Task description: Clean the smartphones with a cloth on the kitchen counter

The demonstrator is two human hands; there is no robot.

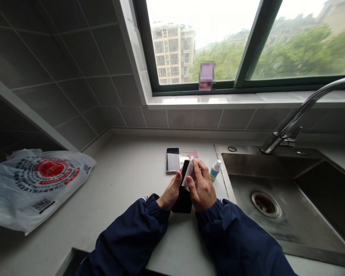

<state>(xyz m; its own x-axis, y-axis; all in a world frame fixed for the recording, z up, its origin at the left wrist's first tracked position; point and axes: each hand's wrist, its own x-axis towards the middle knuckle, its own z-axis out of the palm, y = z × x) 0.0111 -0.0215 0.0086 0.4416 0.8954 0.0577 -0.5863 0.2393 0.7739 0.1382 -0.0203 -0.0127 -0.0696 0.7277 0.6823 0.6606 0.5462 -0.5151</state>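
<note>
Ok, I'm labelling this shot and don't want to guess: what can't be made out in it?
All in the head view:
Dark object in the left hand: mostly hidden by the white cloth and the hands.
Dark flat thing below: its far end is behind the right hand and left hand.
Bottle: label too small to read.
Plastic bag: cut off by the left edge.
Tap: spout cut off by the right edge.

"Where's room to pass?"
"Across the bench (123,168), between the plastic bag (48,188) at its left end and the phone (173,160) lying toward its back edge."
"And toward the sink (225,173)?"
"The right hand (202,188) and the spray bottle (215,171) stand in the way."
</note>
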